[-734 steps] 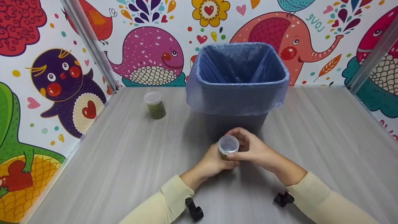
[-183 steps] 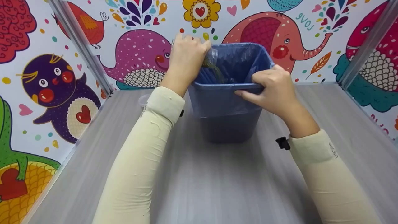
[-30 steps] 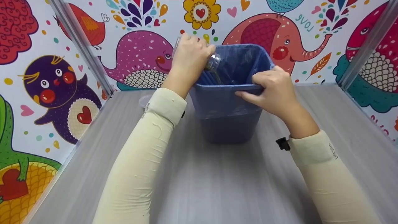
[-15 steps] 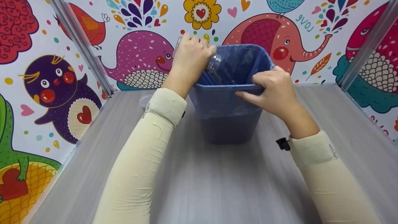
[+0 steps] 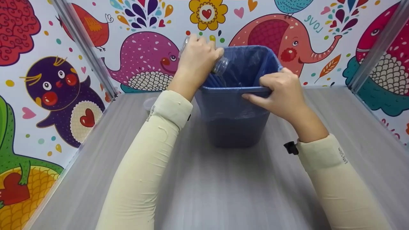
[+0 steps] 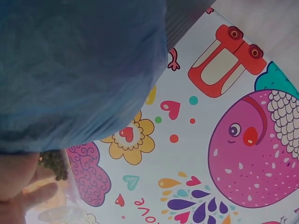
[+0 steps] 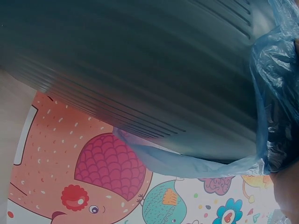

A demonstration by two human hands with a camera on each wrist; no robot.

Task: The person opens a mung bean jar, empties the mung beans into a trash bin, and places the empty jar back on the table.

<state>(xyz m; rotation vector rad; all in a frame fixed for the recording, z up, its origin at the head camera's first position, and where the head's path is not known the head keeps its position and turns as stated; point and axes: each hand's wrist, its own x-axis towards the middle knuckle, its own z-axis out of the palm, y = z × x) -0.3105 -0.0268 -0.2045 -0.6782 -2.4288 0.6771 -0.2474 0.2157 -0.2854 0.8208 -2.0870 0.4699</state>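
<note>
My left hand (image 5: 199, 59) grips a clear plastic jar (image 5: 221, 66), tipped with its mouth over the left side of the bin (image 5: 236, 134). In the left wrist view, small green beans (image 6: 53, 165) show inside the jar, beside my fingers. My right hand (image 5: 282, 91) holds the bin's front right rim, thumb outside and fingers over the edge. A thin blue bag (image 5: 252, 62) lines the bin and folds down over its rim. What lies at the bottom of the bin is hidden.
A second jar with a clear lid (image 5: 149, 103) stands on the grey table (image 5: 223, 185), mostly hidden behind my left sleeve. Cartoon-printed walls (image 5: 153, 51) enclose the back and sides, with metal posts (image 5: 84, 48) at the corners.
Earlier both hands held a jar before the bin; later the left poured green beans while the right gripped the rim. Over the last second the falling stream thins out and the jar shifts slightly.
</note>
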